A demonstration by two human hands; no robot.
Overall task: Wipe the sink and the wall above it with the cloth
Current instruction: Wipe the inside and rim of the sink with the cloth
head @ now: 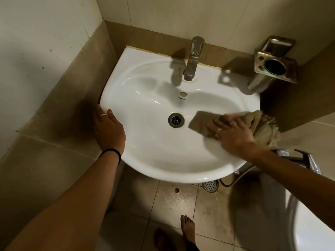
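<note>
- Beige fringed cloth [203,122]: lies in the right half of the white oval ceramic sink [150,98], just beside the round metal drain [176,120]; its bunched end hangs over the right rim.
- Right hand [233,132]: fingers straight, pressing flat on the cloth; grip released.
- Left hand [108,129]: rests on the sink's left rim; fingers appear to curl over the edge, partly hidden.
- Chrome tap [193,58]: upright at the back rim.
- Tiled wall [181,13]: carries a metal holder [273,64] on the right.

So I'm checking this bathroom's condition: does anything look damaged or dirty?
Yes. The tap looks dull and spotted, the metal holder on the wall looks tarnished, and the floor tiles below the sink carry pale stains and a small brown speck.
</note>
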